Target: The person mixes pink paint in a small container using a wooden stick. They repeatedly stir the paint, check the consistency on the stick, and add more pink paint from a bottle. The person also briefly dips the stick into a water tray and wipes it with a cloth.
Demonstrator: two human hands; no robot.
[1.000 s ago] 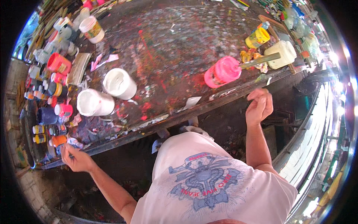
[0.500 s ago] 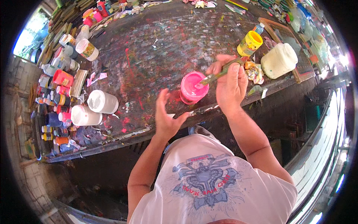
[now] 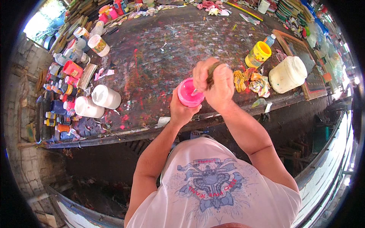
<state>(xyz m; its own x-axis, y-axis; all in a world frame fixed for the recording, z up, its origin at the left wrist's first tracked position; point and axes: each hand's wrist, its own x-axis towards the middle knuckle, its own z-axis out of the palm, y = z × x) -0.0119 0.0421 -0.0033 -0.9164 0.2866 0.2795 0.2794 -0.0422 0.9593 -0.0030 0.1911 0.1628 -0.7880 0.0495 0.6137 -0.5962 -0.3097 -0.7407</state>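
A jar of bright pink paint (image 3: 191,99) stands near the table's front edge. My left hand (image 3: 180,111) is wrapped round its left and near sides. In my right hand (image 3: 219,88), above the jar's right rim, is a flat, paint-stained stirring stick (image 3: 211,75). The stick tilts down, and its lower tip is in the pink paint; the gripping fingers hide part of its length. To the right of that hand lie crumpled, paint-smeared rags (image 3: 259,84), with a yellow paint jar (image 3: 258,54) behind them.
The table (image 3: 152,72) is dark and spattered with paint. A large off-white container (image 3: 288,75) and a framed screen (image 3: 298,53) stand at the right. White tubs (image 3: 106,97) and several small paint bottles (image 3: 67,89) crowd the left side. Scraps line the far edge.
My left hand, open beside the jar before, has closed round it. My right hand has moved left over the jar, and the stick now stands steeper.
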